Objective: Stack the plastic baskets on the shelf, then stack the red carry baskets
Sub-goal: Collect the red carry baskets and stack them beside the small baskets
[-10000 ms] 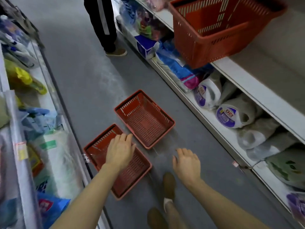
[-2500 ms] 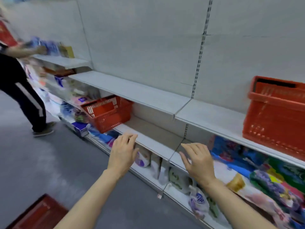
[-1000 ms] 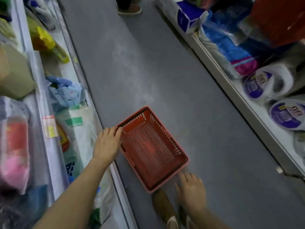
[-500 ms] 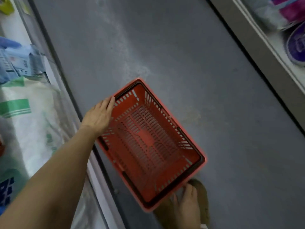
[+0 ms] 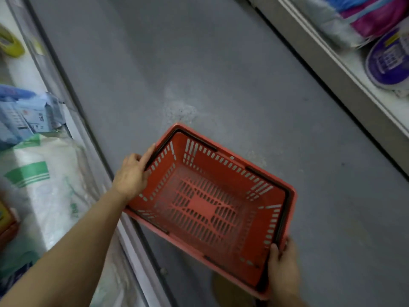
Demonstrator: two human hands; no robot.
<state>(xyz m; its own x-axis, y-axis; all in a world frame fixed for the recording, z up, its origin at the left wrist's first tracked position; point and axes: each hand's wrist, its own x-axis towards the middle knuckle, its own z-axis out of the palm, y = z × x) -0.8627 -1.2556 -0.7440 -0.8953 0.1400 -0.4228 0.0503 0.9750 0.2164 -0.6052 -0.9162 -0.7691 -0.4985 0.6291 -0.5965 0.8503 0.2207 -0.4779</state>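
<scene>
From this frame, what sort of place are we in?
Most likely a shop aisle. A grey floor runs between low shelving on both sides, stocked with packaged goods: wrapped rolls with a purple label on one side, bagged goods on the other. Both hands hold a red carry basket.

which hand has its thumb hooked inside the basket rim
The right hand, at the near corner of the red basket; the left hand grips the rim's far-left edge.
</scene>
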